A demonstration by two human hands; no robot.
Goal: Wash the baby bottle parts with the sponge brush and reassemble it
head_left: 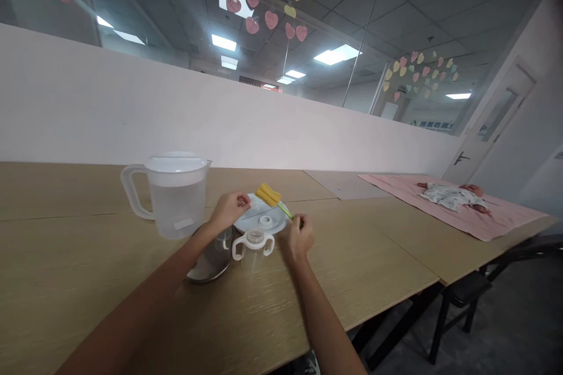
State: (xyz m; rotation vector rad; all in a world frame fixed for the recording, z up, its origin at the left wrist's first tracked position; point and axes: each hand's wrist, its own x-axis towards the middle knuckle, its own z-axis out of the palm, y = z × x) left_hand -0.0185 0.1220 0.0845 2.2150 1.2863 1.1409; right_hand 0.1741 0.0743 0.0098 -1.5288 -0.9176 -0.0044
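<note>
My right hand is closed around the thin green handle of a bottle brush with a yellow sponge head. The sponge is raised over a white plate. At the plate's left side my left hand has its fingers pinched together; something small and clear may be at the fingertips, too faint to make out. A white ring-shaped cap lies on the plate. In front of the plate stands a clear baby bottle with two white handles, its top uncovered. My left forearm partly hides a round metal tray.
A lidded plastic pitcher of clear liquid stands left of the plate. At the far right a baby doll lies on a pink cloth. A white wall borders the back of the wooden table; a dark stool stands beyond its right edge.
</note>
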